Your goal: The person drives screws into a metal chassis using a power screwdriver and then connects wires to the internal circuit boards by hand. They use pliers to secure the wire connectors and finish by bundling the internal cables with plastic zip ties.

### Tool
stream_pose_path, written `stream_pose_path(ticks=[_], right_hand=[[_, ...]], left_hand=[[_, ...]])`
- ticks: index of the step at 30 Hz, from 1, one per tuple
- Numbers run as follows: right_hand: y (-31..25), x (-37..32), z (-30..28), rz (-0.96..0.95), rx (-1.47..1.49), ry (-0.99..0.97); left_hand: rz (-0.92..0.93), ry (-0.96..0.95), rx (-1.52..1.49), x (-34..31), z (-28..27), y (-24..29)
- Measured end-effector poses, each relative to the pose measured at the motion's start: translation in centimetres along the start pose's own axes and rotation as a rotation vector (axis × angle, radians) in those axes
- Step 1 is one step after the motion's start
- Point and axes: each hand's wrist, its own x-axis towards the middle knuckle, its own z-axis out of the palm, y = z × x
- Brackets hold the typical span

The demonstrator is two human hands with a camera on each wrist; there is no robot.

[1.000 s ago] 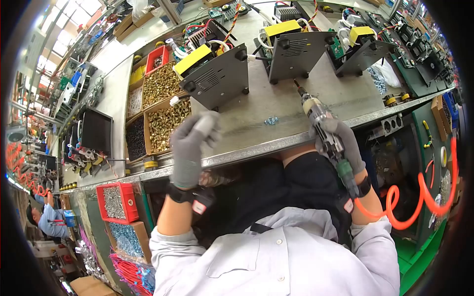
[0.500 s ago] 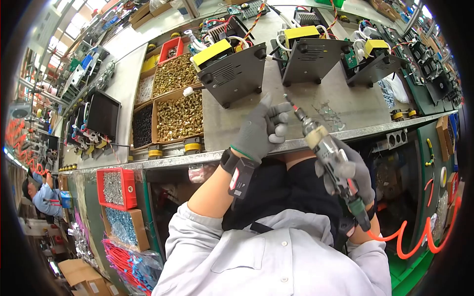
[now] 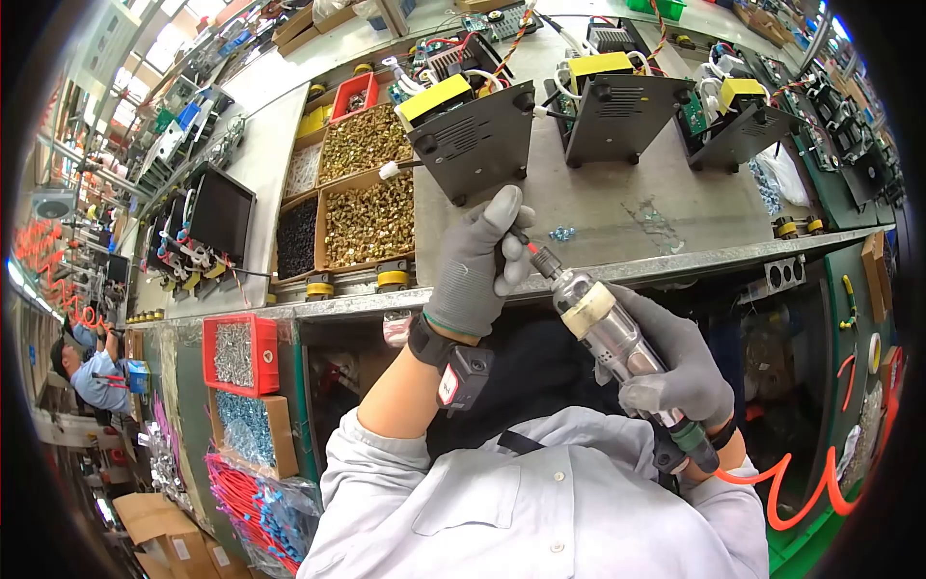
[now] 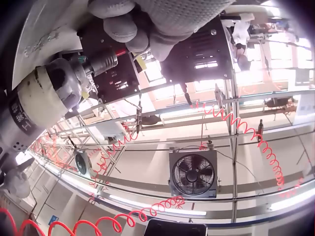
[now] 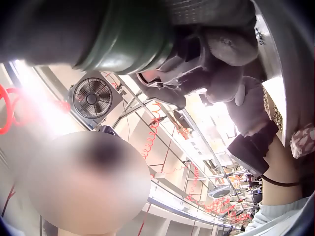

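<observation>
The right hand (image 3: 680, 362), in a grey glove, grips a pneumatic screwdriver (image 3: 608, 333) with an orange coiled hose. Its red-marked bit points up and left to the left hand (image 3: 475, 265), also gloved, whose curled fingers and thumb pinch around the bit's tip. In the left wrist view the driver's body (image 4: 44, 93) leads to the left fingers (image 4: 128, 29); whether a screw is held there is hidden. Just beyond the left hand stands a black vented panel (image 3: 473, 140) with a yellow-topped part. Small bluish screws (image 3: 562, 234) lie on the bench right of the left hand.
Compartments of brass-coloured parts (image 3: 367, 227) and black parts (image 3: 297, 236) stand at left. Two more panel units (image 3: 627, 121) are farther right. Below the bench's metal edge (image 3: 367, 307) hangs a red bin (image 3: 239, 354). The orange hose (image 3: 781, 492) loops at lower right.
From beside the parts compartments, the left hand has moved right and its fingers have come to the bit. The driver has tilted further left, its tip now at the left fingers.
</observation>
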Motion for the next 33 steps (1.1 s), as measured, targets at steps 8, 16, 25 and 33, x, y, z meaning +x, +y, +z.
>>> stream_pose_path(ticks=[8, 16, 25, 33], right_hand=[[1.0, 1.1, 0.4, -0.125, -0.124, -0.103], [1.1, 1.2, 0.4, -0.138, -0.104, -0.108], [1.4, 1.5, 1.2, -0.203, -0.096, -0.030], [1.9, 5.0, 1.6, -0.187, 0.064, 0.092]], left_hand=[[0.163, -0.030, -0.036, -1.4, -0.3, 2.2], [0.180, -0.005, 0.061, -1.8, -0.4, 2.7], [0.106, -0.023, 0.502, -2.7, -0.1, 4.3], [1.480, 0.077, 1.698, 6.9, -2.3, 11.6]])
